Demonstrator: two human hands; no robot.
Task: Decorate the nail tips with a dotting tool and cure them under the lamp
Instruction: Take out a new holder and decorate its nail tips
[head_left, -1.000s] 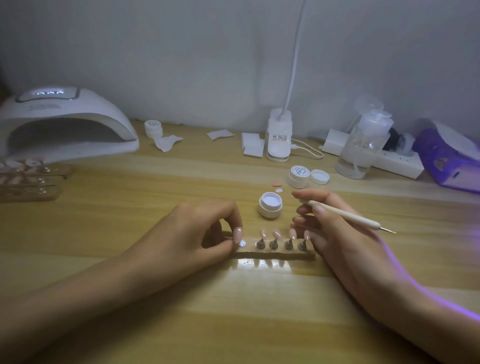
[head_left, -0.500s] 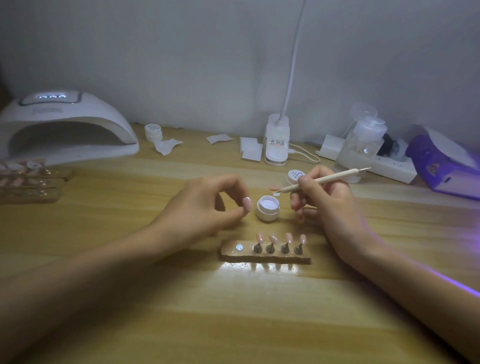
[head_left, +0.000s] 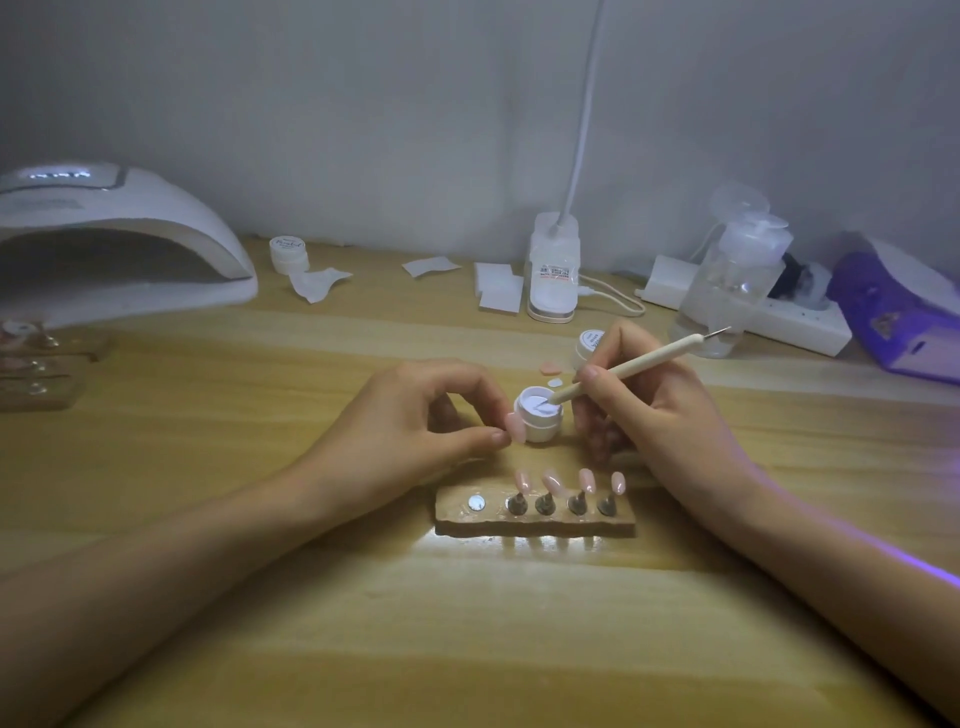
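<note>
My right hand (head_left: 660, 410) grips a cream dotting tool (head_left: 639, 366) like a pen, its lower end dipped into the open white gel pot (head_left: 538, 415). My left hand (head_left: 415, 421) pinches a pink nail tip (head_left: 516, 427) between thumb and forefinger, right beside the pot. In front of both hands lies a wooden holder (head_left: 535, 514) with several pink nail tips (head_left: 586, 480) standing on pegs and one bare silver disc (head_left: 476, 503) at its left end. The white curing lamp (head_left: 119, 239) sits at the far left.
More wooden holders (head_left: 39, 364) lie left by the lamp. Along the wall stand a small jar (head_left: 289, 254), paper wipes (head_left: 498, 286), a lamp base (head_left: 553, 270) with cable, a clear pump bottle (head_left: 732, 275), a power strip (head_left: 800, 317) and a purple box (head_left: 898, 312). Another pot (head_left: 589, 345) sits behind my right hand.
My left hand lifted one nail tip off the holder's left peg and carried it up beside the pot. My right hand turned the tool round and lowered its end into the gel.
</note>
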